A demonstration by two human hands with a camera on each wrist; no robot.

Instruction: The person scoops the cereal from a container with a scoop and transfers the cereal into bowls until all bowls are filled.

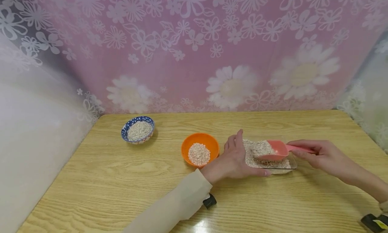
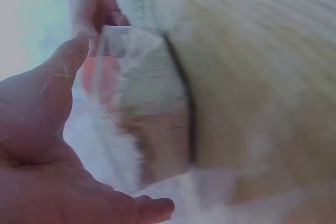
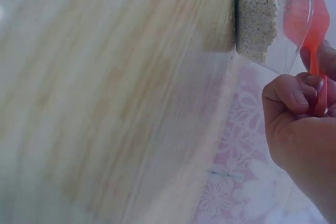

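My right hand (image 1: 328,157) grips the handle of a pink scoop (image 1: 279,150). The scoop is loaded with pale flakes that look like oats and sits over a clear rectangular container (image 1: 293,164) of the same flakes. In the right wrist view, curled fingers (image 3: 291,95) wrap the scoop's handle beside the container's clear wall. My left hand (image 1: 234,160) is spread at the container's left end, thumb along the front side. The left wrist view shows that thumb and the fingers straight and wide apart around the container (image 2: 152,93); contact is hard to tell there.
An orange bowl (image 1: 185,152) with some flakes stands just left of my left hand. Farther left and back is a blue-and-white patterned bowl (image 1: 123,133) holding pale flakes. Flowered pink cloth (image 1: 182,74) hangs behind the wooden table (image 1: 121,182).
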